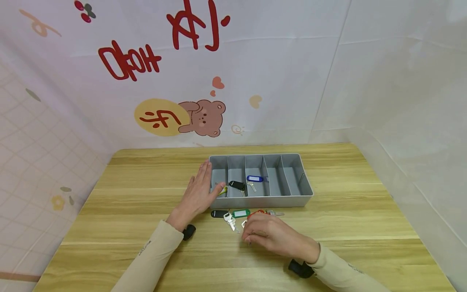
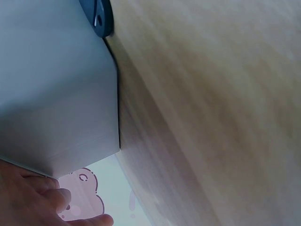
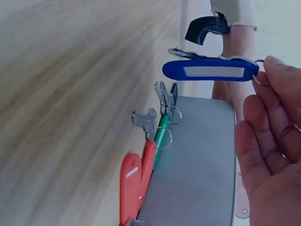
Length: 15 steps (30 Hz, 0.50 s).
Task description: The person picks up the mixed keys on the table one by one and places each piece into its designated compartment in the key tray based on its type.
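Note:
My right hand [image 1: 271, 235] pinches a key ring between thumb and finger. From the ring hang a blue key tag [image 3: 211, 70] with a white label and a key [image 3: 186, 54], hidden by the hand in the head view. My left hand [image 1: 198, 192] rests with straight fingers along the left end of a grey divided box [image 1: 260, 201], thumb over its front corner. On the table before the box lie keys with a black tag [image 1: 219, 213], a green tag [image 1: 241, 213] and red tags [image 3: 130, 183], beside and partly behind my right hand.
Inside the box, a yellow-green tag [image 1: 223, 190] lies in the leftmost compartment, a black-tagged key [image 1: 237, 185] in the second and a blue-tagged key [image 1: 254, 178] in the third. The wooden table [image 1: 365, 227] meets a printed white cloth [image 1: 284, 81] behind.

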Motion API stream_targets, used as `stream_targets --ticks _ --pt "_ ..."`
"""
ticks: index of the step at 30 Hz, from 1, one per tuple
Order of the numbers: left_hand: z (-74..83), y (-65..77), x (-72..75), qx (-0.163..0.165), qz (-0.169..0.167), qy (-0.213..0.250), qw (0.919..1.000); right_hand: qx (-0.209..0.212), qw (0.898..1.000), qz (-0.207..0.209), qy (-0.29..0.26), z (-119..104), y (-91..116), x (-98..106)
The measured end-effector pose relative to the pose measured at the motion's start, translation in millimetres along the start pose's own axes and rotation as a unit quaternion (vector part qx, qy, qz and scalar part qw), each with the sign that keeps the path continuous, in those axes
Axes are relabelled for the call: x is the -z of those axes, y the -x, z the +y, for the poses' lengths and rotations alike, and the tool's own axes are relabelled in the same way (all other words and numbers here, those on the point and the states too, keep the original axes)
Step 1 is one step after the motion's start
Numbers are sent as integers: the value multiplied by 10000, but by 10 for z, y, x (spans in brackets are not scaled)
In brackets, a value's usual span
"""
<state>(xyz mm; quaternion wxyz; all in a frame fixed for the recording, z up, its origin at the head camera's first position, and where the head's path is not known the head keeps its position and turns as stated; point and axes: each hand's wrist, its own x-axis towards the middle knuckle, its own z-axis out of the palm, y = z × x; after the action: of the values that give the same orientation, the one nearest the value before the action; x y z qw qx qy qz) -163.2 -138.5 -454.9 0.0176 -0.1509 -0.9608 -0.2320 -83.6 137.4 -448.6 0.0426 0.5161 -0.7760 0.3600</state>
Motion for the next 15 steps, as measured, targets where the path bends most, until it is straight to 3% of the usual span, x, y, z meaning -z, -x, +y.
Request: stream_targets --ticks 6,12,15 --pt "0 7 -2 -21 24 10 10000 62 9996 256 -43 -3 12 43" --pt "-6 2 -10 -40 34 7 10000 -249 9983 473 -219 -23 -1 109" --pt "-4 4 -5 -29 12 37 10000 -194 9973 676 -197 -30 -25 152"
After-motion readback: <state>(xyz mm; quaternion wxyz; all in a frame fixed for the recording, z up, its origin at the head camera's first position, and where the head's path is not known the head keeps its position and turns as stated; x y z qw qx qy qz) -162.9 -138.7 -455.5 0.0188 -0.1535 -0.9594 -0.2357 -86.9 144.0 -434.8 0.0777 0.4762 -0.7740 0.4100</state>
